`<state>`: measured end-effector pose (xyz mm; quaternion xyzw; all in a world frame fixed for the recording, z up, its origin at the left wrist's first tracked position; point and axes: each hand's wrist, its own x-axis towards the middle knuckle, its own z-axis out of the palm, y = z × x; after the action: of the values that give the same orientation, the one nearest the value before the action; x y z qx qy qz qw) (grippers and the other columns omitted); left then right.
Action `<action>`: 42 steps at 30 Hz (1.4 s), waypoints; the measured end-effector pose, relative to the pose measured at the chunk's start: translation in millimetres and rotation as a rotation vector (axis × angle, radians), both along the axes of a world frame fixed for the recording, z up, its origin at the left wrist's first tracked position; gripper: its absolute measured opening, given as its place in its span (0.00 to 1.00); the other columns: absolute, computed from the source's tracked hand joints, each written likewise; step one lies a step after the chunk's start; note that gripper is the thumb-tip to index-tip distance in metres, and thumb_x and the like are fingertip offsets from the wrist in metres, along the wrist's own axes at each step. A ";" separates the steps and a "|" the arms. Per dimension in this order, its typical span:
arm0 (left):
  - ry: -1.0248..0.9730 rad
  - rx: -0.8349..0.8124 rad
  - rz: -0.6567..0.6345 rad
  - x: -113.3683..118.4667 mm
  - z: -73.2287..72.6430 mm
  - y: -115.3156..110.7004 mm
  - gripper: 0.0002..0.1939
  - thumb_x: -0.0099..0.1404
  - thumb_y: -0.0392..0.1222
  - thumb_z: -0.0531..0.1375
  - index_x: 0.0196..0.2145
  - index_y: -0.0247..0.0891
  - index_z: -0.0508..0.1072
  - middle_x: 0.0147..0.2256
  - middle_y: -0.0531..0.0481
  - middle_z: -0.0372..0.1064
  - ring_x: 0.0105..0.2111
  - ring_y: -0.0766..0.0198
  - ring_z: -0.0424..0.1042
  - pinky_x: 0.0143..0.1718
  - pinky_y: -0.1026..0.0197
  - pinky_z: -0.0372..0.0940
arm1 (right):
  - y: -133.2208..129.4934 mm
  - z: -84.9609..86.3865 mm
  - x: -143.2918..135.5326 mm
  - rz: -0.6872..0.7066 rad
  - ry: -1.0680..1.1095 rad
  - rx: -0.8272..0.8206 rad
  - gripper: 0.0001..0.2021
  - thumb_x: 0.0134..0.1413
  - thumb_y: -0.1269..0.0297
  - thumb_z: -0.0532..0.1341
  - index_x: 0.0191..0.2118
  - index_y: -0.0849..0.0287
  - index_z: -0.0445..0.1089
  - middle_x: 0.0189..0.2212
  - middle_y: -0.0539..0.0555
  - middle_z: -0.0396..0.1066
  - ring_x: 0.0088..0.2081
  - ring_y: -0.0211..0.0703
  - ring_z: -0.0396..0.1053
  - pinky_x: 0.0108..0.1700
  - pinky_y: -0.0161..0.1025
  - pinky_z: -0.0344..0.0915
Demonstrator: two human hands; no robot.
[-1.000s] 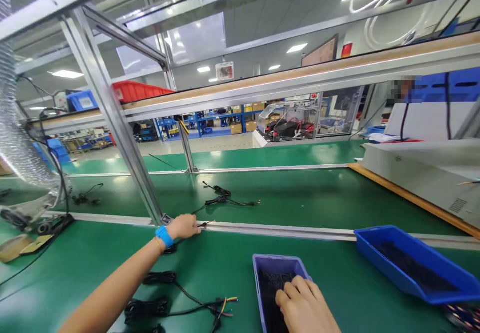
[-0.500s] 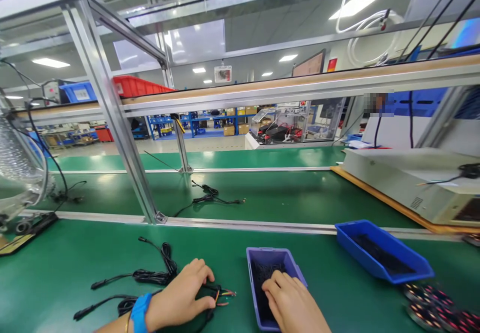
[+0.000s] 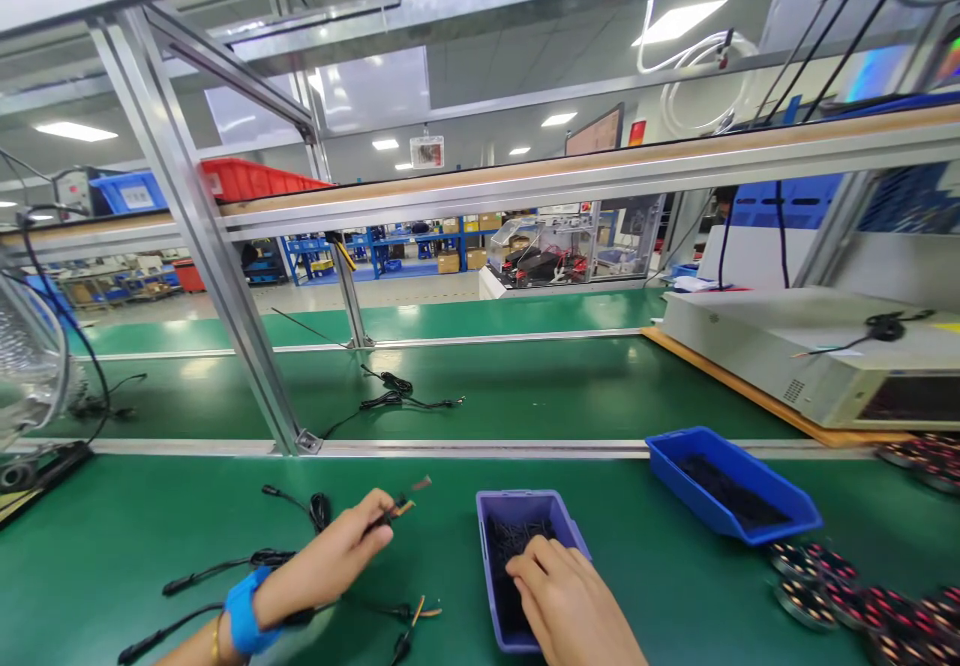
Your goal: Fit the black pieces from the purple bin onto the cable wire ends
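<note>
My left hand [image 3: 349,551], with a blue band at the wrist, pinches a black cable [image 3: 385,520] near its end. Coloured wire ends stick out past the fingertips, blurred by motion. Below that hand, another cable end [image 3: 411,614] with bare coloured wires lies on the green bench. More black cables [image 3: 244,559] with plugs lie to the left, partly under my forearm. My right hand [image 3: 574,596] reaches into a purple bin [image 3: 486,556] of small thin black pieces [image 3: 517,536]. Its fingers are closed together, and whatever is between them is hidden.
A blue bin [image 3: 731,491] with black pieces stands to the right. Several round parts with copper-coloured spots [image 3: 806,586] lie beside it. Behind, coiled cables [image 3: 394,391] rest past the metal rail [image 3: 480,448]. An upright post [image 3: 217,256] rises at left; a grey box [image 3: 757,346] stands at right.
My left hand has risen off the bench and moved up and left, lifting a cable end. My right hand stays in the purple bin. The whole view has shifted slightly.
</note>
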<state>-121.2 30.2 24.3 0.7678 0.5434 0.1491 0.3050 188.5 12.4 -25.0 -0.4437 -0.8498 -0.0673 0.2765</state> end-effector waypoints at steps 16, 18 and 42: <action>-0.823 -0.358 0.117 139.2 -4.1 -13.4 0.27 0.57 0.68 0.61 0.32 0.38 0.68 0.13 0.63 0.54 0.12 0.74 0.45 0.15 0.68 0.39 | -8.6 23.5 -6.1 -0.003 0.298 -0.260 0.12 0.59 0.79 0.56 0.34 0.56 0.72 0.34 0.50 0.75 0.37 0.41 0.74 0.40 0.34 0.66; -0.874 -0.394 0.158 144.3 -17.8 -8.3 0.28 0.54 0.69 0.62 0.28 0.38 0.67 0.12 0.63 0.53 0.12 0.75 0.43 0.15 0.67 0.37 | -8.7 27.0 -6.2 0.027 0.453 -0.326 0.11 0.58 0.78 0.56 0.33 0.56 0.71 0.33 0.50 0.75 0.36 0.41 0.74 0.39 0.34 0.66; -1.001 -0.347 0.085 140.9 -18.3 -4.6 0.14 0.58 0.45 0.65 0.22 0.37 0.66 0.23 0.57 0.58 0.26 0.67 0.54 0.28 0.65 0.51 | -13.1 34.5 0.9 0.000 0.599 -0.022 0.11 0.69 0.68 0.53 0.34 0.54 0.68 0.29 0.51 0.71 0.31 0.41 0.71 0.34 0.34 0.66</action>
<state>19.7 25.6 5.9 0.5183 0.3787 0.4175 0.6432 189.3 -0.7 9.5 -0.4467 -0.7312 0.0756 0.5100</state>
